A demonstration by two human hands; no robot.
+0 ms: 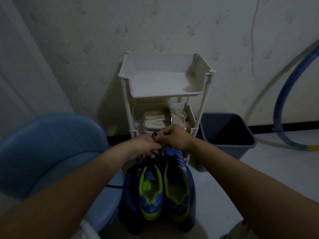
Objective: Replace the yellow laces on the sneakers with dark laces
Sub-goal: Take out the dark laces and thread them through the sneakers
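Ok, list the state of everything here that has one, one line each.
left hand: closed, pinching the dark lace
right hand: closed, pinching the dark lace
dark lace: held between both hands above the sneakers
sneakers: side by side, toes away, openings up; no yellow lace visible
white rack: top shelf bare, pale shoes on lower shelf
grey bin: upright, open, contents not visible

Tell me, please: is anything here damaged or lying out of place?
A long crack runs down the wall at upper right. One dark lace end trails loose to the left of the sneakers. Nothing else stands out.
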